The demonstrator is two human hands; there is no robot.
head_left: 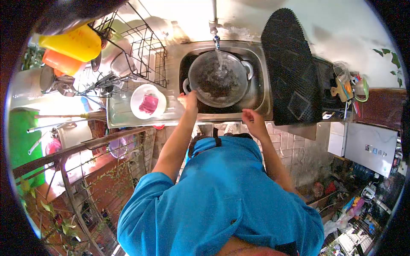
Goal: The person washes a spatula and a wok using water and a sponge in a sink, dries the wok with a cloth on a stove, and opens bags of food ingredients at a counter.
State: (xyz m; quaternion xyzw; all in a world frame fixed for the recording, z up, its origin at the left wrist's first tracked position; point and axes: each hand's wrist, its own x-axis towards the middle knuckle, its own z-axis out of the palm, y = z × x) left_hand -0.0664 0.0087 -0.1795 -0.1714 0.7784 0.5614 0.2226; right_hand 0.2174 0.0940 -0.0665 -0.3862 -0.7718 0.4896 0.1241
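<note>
A round grey metal cooking pot (218, 91) with two loop handles sits in the steel sink (259, 96). Water runs from the tap (216, 39) into it, and its inside looks dark and wet. My left hand (188, 100) is closed at the pot's near left edge, just below the left handle; its exact grip is partly hidden. Apart from the pot, my right hand (255, 122) is at the sink's front edge with loosely bent fingers and nothing visible in them. To the left, a white bowl (136, 102) holds a pinkish-red piece (148, 104), its kind unclear.
A black wire dish rack (147, 57) with a yellow container (72, 44) stands at the back left. Right of the sink lies a black ridged mat (292, 64). Utensils (348, 87) stand beyond it. A metal railing (81, 151) runs at the lower left.
</note>
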